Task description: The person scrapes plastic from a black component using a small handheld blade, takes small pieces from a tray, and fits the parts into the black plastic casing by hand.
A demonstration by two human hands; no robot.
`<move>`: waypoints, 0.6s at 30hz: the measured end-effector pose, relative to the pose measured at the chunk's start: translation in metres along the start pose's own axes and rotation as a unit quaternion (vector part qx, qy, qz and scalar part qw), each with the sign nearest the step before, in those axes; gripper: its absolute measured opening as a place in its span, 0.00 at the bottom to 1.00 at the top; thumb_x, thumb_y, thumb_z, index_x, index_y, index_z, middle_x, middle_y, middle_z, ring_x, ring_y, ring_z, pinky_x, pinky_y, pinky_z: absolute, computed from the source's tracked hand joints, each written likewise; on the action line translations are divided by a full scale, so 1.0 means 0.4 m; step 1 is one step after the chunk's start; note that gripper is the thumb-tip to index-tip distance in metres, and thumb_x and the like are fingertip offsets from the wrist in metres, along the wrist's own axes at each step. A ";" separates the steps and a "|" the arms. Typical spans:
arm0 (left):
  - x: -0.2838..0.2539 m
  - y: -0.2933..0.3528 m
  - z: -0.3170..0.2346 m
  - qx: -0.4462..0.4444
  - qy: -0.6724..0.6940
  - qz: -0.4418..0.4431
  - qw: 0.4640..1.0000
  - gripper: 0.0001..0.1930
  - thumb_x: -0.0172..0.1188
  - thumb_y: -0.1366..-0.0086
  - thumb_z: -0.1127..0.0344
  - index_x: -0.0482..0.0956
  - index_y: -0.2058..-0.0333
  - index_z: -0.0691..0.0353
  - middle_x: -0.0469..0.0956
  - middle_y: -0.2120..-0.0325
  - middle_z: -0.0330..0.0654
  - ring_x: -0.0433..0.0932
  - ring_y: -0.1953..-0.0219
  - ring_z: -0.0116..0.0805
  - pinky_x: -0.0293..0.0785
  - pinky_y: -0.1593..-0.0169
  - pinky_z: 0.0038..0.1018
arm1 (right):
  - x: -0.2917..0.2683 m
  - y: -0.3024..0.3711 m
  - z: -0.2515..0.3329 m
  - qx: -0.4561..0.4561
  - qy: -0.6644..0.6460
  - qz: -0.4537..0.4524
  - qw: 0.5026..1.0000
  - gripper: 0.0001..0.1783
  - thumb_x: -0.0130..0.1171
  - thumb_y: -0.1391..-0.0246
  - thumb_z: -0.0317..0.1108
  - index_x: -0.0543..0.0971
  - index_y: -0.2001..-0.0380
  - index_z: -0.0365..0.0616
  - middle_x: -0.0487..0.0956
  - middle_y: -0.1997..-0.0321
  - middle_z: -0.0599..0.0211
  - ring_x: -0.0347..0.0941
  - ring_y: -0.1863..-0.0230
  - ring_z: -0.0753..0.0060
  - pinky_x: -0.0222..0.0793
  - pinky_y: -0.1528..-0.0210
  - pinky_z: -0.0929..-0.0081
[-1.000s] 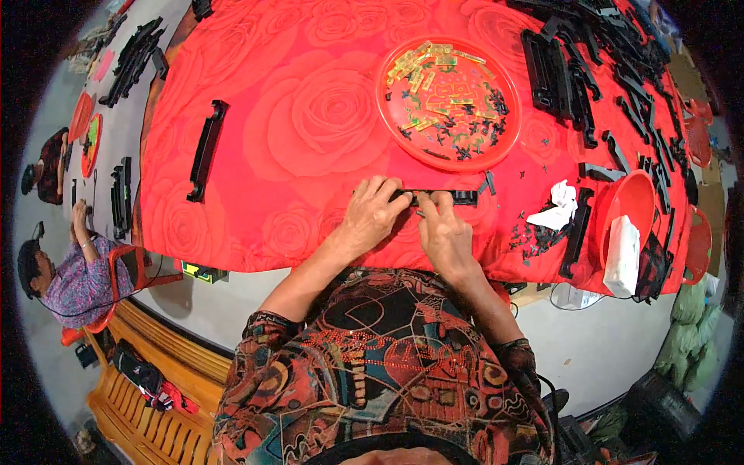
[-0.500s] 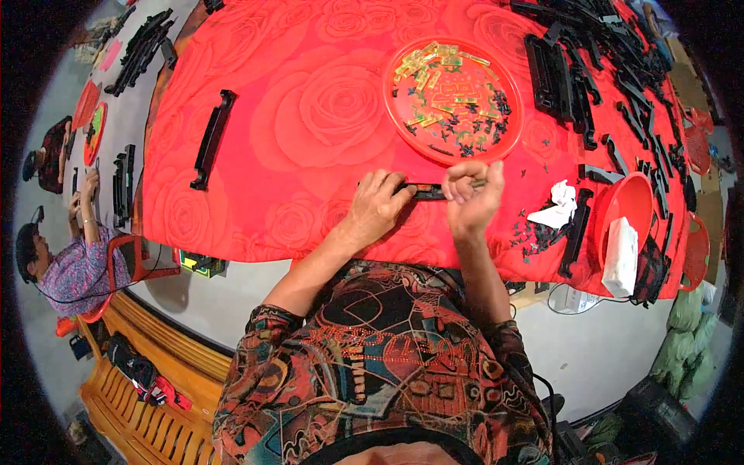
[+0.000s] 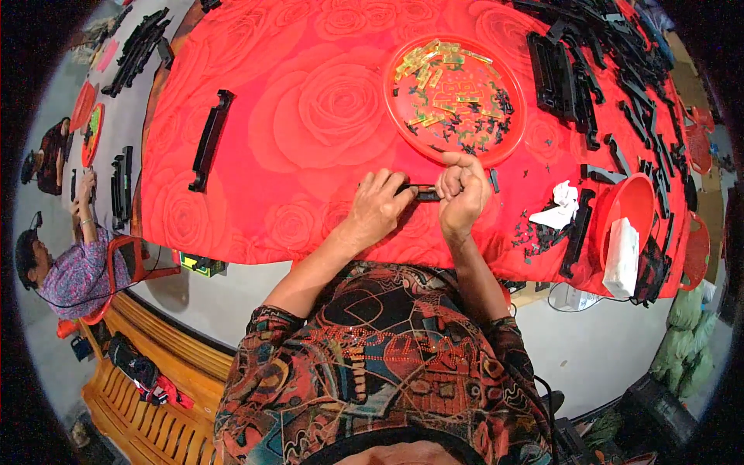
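Observation:
A long black plastic part [image 3: 425,194] lies on the red cloth in front of me, crosswise between my hands. Its left stretch disappears under my left hand [image 3: 377,208], whose fingers are closed over it and hold it down. Over its right portion is my right hand [image 3: 463,198], with the fingers curled in; whatever they pinch is hidden. The part's right end shows just past that hand. Just beyond, a round red tray [image 3: 392,116] holds clear yellowish pieces [image 3: 425,75] and many small black cross-shaped pieces [image 3: 496,124].
Another black part [image 3: 211,141] lies at left. Many black parts [image 3: 554,81] pile up at right, near a red bowl [image 3: 637,194], a tissue pack [image 3: 621,260], crumpled tissue [image 3: 559,205] and small black bits [image 3: 535,236]. A person [image 3: 81,263] sits at another table on the left.
My right hand has shifted slightly left and turned its curled fingers down toward the black part, uncovering the part's right end. My left hand stays in place.

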State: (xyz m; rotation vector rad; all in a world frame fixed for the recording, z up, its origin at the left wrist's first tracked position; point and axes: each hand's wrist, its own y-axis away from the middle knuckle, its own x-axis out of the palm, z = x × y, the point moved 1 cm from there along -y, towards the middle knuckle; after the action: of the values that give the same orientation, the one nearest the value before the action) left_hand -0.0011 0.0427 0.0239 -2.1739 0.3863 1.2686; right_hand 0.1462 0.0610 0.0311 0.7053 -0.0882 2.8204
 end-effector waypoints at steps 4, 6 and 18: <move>0.003 -0.003 0.000 0.014 -0.002 -0.026 1.000 0.09 0.55 0.49 0.70 0.79 0.67 0.60 0.71 0.67 0.41 0.68 0.62 0.39 0.64 0.63 0.34 | -0.012 -0.004 0.000 -0.003 -0.056 -0.013 0.998 0.17 0.35 0.47 0.29 0.73 0.69 0.29 0.54 0.88 0.80 0.47 0.88 0.87 0.47 0.85 0.83; 0.005 -0.004 0.000 0.014 0.001 -0.027 1.000 0.09 0.55 0.49 0.70 0.78 0.67 0.60 0.71 0.67 0.42 0.68 0.62 0.40 0.64 0.63 0.34 | -0.015 -0.007 -0.001 -0.003 -0.060 -0.008 0.998 0.16 0.35 0.47 0.29 0.72 0.69 0.29 0.54 0.88 0.80 0.46 0.88 0.87 0.46 0.86 0.83; -0.007 -0.009 -0.008 -0.008 0.000 0.013 1.000 0.11 0.56 0.53 0.72 0.79 0.67 0.60 0.72 0.64 0.42 0.69 0.62 0.40 0.65 0.64 0.34 | -0.009 0.006 -0.011 -0.001 0.010 0.020 1.000 0.15 0.36 0.49 0.27 0.73 0.72 0.30 0.56 0.88 0.81 0.47 0.87 0.89 0.46 0.84 0.84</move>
State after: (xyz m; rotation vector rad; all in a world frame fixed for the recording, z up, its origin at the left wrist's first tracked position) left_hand 0.0013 0.0434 0.0287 -2.1886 0.4068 1.2911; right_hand 0.1466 0.0583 0.0256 0.6820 -0.1027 2.8647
